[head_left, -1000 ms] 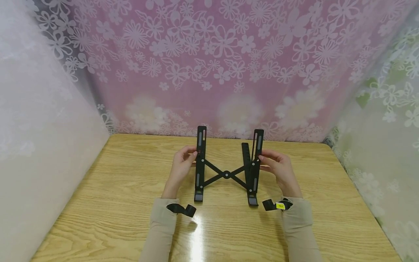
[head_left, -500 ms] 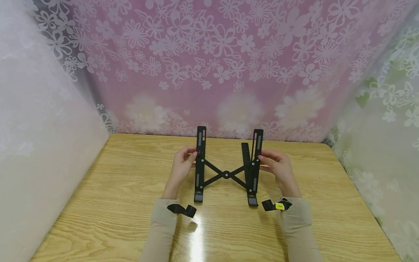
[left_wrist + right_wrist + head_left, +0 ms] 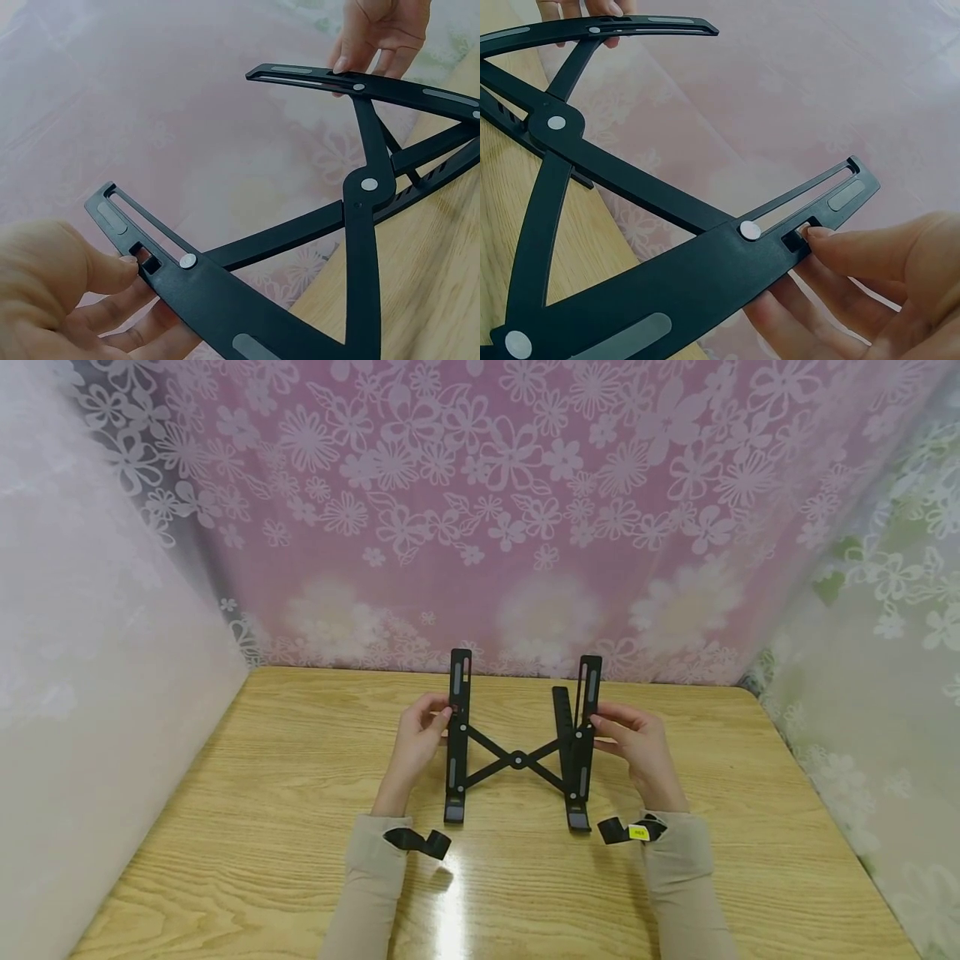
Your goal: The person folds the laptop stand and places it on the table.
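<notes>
A black folding laptop stand (image 3: 517,761) stands unfolded on the table, its two slotted side arms joined by an X-shaped crosspiece with silver rivets. My left hand (image 3: 420,732) grips the left arm (image 3: 214,300) by its outer edge, thumb on top near a small square opening and fingers beneath. On the other side, my right hand (image 3: 641,743) pinches the right arm (image 3: 667,281) in the same way, with the thumb at its square opening. Both arms slope up toward the back. A notched base bar (image 3: 562,714) shows behind the right arm; the left one is mostly hidden.
The stand rests on a wood-grain table (image 3: 300,860). Behind it hangs a pink flowered curtain (image 3: 510,527), with pale sheets at both sides. Black straps with small mounts (image 3: 435,843) sit at the wrists.
</notes>
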`<state>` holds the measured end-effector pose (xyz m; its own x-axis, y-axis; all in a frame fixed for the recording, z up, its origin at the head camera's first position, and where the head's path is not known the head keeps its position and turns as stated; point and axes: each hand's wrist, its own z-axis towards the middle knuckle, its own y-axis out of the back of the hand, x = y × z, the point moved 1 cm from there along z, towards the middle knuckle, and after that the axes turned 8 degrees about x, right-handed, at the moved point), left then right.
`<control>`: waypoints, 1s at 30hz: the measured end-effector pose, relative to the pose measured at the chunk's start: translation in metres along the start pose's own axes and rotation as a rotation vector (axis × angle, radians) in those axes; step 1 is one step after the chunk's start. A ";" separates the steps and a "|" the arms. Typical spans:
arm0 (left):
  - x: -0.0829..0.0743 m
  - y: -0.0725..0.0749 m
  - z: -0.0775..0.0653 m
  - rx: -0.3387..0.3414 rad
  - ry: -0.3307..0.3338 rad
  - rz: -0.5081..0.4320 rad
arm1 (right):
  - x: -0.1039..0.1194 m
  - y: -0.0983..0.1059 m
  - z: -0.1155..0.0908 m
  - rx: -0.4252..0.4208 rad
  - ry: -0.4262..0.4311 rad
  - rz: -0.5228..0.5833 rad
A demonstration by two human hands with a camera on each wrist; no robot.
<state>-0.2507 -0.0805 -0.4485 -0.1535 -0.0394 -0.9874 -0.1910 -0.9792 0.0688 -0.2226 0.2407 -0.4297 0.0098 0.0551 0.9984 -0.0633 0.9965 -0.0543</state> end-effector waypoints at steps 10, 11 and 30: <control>0.000 -0.003 0.001 -0.021 -0.008 0.029 | -0.002 0.001 0.001 -0.019 0.009 0.009; 0.000 -0.003 0.000 -0.024 -0.005 0.031 | -0.002 0.000 0.001 -0.019 0.010 0.011; -0.009 -0.005 -0.003 -0.020 -0.006 0.044 | -0.003 -0.003 0.002 -0.047 0.004 -0.048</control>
<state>-0.2457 -0.0761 -0.4403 -0.1672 -0.0818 -0.9825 -0.1647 -0.9802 0.1096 -0.2249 0.2369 -0.4329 0.0160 0.0074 0.9998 -0.0162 0.9998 -0.0071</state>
